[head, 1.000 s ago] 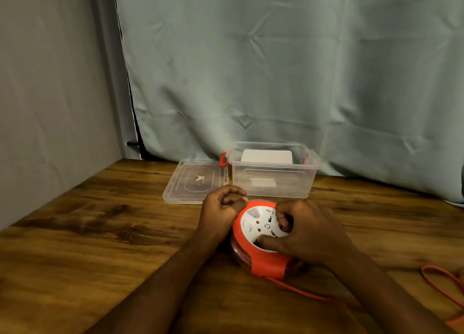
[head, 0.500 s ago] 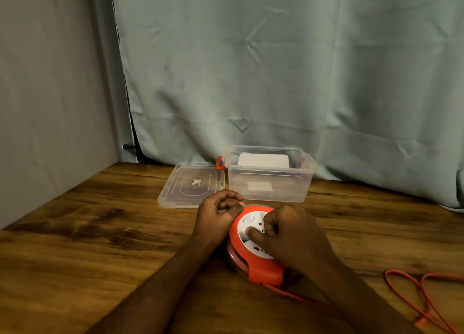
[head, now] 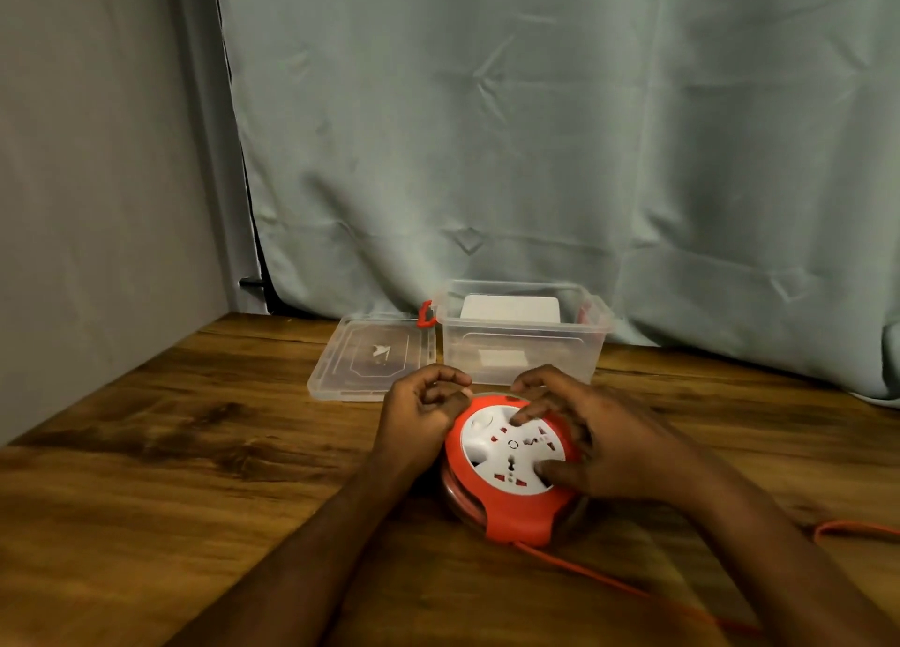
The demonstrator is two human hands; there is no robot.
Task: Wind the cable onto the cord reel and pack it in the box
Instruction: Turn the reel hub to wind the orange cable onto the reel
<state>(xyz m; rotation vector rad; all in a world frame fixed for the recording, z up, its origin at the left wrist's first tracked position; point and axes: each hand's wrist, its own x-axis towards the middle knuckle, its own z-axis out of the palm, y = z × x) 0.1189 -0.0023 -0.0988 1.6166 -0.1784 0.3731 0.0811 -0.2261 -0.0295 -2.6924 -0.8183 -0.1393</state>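
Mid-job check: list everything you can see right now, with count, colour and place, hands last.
cord reel: one, orange with white socket face, flat on the table near the front centre
cable: one, orange, trailing from the reel's front toward the right edge
box: one, clear with red latches, open, behind the reel
white item: one, inside the box at its back
lid: one, clear, flat on the table left of the box
table: one, brown wood
curtain: one, grey-green, behind the table
left hand: curled at the reel's left rim
right hand: fingers on the socket face
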